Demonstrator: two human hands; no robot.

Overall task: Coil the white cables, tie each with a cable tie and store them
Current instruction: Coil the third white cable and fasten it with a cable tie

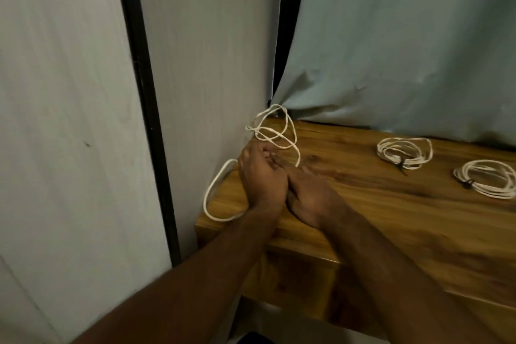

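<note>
Loose white cable (pixel 275 131): loops trailing leftward off table (pixel 391 204); left hand (pixel 262 176) and right hand (pixel 307 193) pinching it together.

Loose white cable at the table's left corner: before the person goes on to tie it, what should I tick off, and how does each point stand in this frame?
1. Both hands on the work: ok. Left hand and right hand meet at the loose cable.
2. Cable fully coiled: not ok. Uneven loops stand above the hands.
3. Cable all on the table: not ok. One loop hangs past the left edge.
4. Cable tie in hand: cannot tell; the fingers hide it.
5. Finished coils clear of the work: ok. The nearer tied coil and the far tied coil lie apart, to the right.
</note>
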